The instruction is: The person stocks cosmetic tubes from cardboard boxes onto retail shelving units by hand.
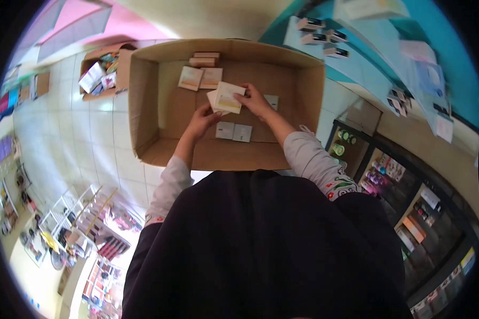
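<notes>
Above a large open cardboard box (142, 101), both of my hands hold small flat cartons. My right hand (254, 101) grips the upper right of a white carton with a yellow band (229, 97). My left hand (202, 121) is closed at the lower left of the overlapping pale cartons, its thumb along their edge; a second carton (212, 98) shows partly behind the first. Inside the cardboard box lie two cream cartons (190, 78) and brownish boxes (205, 59) at the far left. Two white cartons (234, 132) lie near the front wall, and another (272, 101) is partly covered by my right hand.
Left of the cardboard box, a smaller box (120, 69) holds mixed packets on the tiled floor (102, 133). White shelves (367, 64) with small boxes stand at upper right. A dark-framed display case (380, 141) with products is close on the right. A white rack (72, 210) stands lower left.
</notes>
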{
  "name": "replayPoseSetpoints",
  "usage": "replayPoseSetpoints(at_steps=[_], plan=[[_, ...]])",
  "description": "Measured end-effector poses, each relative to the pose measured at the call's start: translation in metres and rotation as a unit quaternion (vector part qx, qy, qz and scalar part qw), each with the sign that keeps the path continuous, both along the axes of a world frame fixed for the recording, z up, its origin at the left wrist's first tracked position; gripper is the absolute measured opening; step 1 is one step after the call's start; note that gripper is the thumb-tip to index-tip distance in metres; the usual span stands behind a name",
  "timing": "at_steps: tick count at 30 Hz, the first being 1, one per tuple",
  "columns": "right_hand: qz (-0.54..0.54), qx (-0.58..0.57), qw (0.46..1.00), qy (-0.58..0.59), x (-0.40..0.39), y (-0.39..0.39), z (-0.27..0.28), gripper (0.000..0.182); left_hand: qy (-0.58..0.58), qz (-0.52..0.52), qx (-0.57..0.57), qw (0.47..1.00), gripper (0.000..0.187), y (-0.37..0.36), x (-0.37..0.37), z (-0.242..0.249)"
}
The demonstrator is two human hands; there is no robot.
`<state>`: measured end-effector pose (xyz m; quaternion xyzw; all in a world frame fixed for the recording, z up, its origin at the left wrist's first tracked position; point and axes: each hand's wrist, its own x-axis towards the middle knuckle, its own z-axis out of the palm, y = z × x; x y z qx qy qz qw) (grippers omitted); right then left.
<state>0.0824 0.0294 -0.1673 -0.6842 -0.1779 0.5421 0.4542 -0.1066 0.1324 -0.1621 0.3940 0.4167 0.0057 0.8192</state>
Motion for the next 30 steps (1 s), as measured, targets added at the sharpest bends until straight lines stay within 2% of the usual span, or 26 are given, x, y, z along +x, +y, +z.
replayPoseSetpoints(at_steps=[3,7,12,15,19,22,24,30], plan=[[-0.039,0.051,0.995,0.073,0.008,-0.027,0.032,0.041,-0.022,0.0,-0.023,0.999,0.044,-0.024,0.011,0.038],[-0.089,0.03,0.992,0.079,0.03,-0.07,0.092,0.038,-0.043,0.008,-0.019,0.999,0.042,-0.052,0.031,0.089],[-0.153,0.057,0.98,0.116,0.071,-0.121,0.142,0.044,-0.101,0.039,-0.033,0.994,0.04,-0.094,0.064,0.117],[-0.175,0.123,0.964,0.159,0.082,-0.148,0.148,0.052,-0.132,0.057,-0.055,0.988,0.04,-0.125,0.09,0.132],[-0.148,0.123,0.976,0.107,0.09,-0.187,0.154,0.056,-0.194,0.09,-0.138,0.967,0.041,-0.17,0.126,0.143],[-0.152,0.098,0.979,0.099,0.107,-0.215,0.159,0.061,-0.118,0.058,-0.013,0.991,0.04,-0.204,0.154,0.152],[-0.171,0.093,0.975,0.105,0.12,-0.232,0.164,0.066,-0.12,0.063,0.003,0.991,0.038,-0.222,0.169,0.15],[-0.295,0.146,0.931,0.16,0.194,-0.267,0.148,0.059,-0.145,0.119,-0.006,0.982,0.037,-0.252,0.193,0.144]])
